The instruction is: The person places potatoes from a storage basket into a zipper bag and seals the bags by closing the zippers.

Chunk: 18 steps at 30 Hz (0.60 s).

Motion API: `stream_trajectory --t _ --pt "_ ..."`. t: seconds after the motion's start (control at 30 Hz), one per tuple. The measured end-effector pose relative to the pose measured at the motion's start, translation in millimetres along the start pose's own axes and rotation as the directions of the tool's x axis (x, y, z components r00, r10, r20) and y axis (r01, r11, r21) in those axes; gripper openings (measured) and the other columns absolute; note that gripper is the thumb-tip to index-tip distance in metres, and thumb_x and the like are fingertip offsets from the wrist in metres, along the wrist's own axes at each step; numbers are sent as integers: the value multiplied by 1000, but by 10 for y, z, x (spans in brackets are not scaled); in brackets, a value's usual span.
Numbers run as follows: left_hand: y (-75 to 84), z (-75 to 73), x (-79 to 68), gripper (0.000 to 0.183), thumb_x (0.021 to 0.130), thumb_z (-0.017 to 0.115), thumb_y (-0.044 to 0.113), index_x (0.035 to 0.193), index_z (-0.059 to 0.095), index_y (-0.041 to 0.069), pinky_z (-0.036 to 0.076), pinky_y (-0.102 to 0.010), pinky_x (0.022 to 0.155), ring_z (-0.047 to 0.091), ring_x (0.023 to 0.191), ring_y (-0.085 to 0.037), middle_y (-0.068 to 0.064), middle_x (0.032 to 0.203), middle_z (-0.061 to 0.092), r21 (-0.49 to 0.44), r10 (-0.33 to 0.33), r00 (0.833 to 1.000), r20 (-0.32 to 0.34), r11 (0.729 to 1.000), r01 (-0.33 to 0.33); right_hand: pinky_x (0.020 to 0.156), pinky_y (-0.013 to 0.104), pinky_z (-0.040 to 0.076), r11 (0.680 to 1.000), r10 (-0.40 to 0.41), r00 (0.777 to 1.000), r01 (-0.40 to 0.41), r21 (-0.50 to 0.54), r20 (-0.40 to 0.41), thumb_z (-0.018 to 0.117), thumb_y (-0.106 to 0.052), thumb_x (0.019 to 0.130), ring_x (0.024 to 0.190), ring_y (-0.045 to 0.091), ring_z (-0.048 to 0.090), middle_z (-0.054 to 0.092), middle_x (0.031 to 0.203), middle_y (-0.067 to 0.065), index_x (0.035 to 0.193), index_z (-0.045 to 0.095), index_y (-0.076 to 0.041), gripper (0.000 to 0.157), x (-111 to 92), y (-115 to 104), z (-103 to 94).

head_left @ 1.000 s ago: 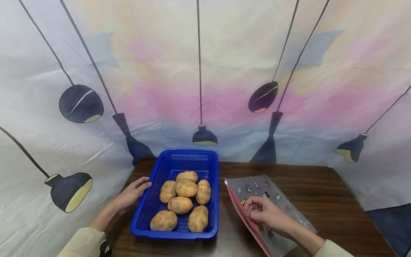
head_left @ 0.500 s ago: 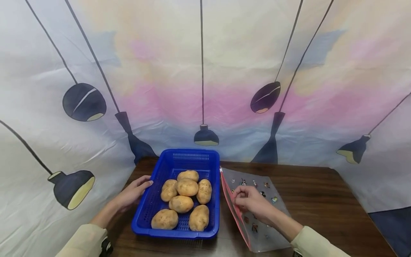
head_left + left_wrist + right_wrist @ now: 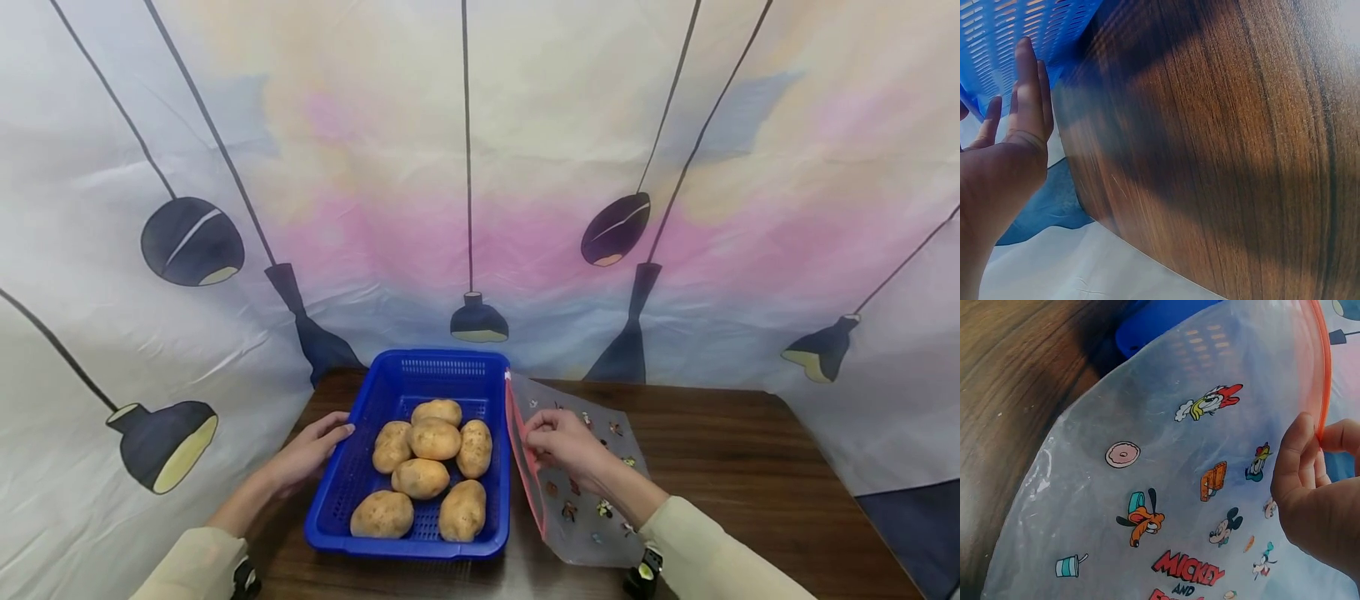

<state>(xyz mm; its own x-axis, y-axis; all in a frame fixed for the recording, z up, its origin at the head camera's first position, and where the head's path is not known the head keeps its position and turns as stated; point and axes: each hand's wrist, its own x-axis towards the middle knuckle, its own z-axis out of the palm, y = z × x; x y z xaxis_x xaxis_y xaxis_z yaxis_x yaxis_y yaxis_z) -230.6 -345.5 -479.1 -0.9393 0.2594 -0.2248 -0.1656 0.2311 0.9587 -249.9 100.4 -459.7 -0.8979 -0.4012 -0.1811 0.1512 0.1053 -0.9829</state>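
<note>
A blue plastic basket (image 3: pixel 321 525) holds several potatoes (image 3: pixel 422 478), and its mesh side shows in the left wrist view. My left hand (image 3: pixel 307 454) is at the basket's left rim; in the left wrist view its fingers (image 3: pixel 1027 94) extend along the basket's side. On the right, my right hand (image 3: pixel 570 450) pinches the red zip edge of a clear slider bag (image 3: pixel 600 533) printed with cartoon figures. The right wrist view has thumb and finger meeting on that edge, with the bag (image 3: pixel 1085 506) hanging from them. The bag's mouth gapes slightly, beside the basket's right rim.
Everything is over a dark wood-grain table (image 3: pixel 720 450). Behind it hangs a pale cloth backdrop (image 3: pixel 555 333) with printed lamps. The basket stands close to the table's back edge.
My right hand has moved left and a little away from me, bringing the zip bag up beside the basket. The left hand, basket and potatoes stay where they were.
</note>
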Motion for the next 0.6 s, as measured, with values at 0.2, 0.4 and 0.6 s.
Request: stream_trajectory --t 0.2,0.4,0.6 --pt "1 -3 -5 55 116 46 31 156 33 -4 62 -53 82 73 107 -37 -28 130 66 0 5 1000 8 1000 -5 67 35 59 1000 -4 1000 4 -13 -31 63 -5 99 73 19 63 66 85 10 102 64 4 9 86 -4 69" --pt "-15 -8 -4 55 116 46 33 156 34 -4 62 -53 83 72 110 -39 -28 131 65 -8 12 1000 22 1000 -12 65 35 60 1000 -15 999 14 -26 -50 62 -5 102 72 19 66 68 84 11 104 64 4 10 118 1 105" --pt "-22 -12 -9 55 116 46 33 156 33 -3 62 -54 84 72 110 -38 -28 132 64 3 12 1000 19 1000 -12 65 36 61 999 -27 998 25 -37 -49 62 -4 100 72 20 68 69 83 11 105 65 5 10 121 18 126"
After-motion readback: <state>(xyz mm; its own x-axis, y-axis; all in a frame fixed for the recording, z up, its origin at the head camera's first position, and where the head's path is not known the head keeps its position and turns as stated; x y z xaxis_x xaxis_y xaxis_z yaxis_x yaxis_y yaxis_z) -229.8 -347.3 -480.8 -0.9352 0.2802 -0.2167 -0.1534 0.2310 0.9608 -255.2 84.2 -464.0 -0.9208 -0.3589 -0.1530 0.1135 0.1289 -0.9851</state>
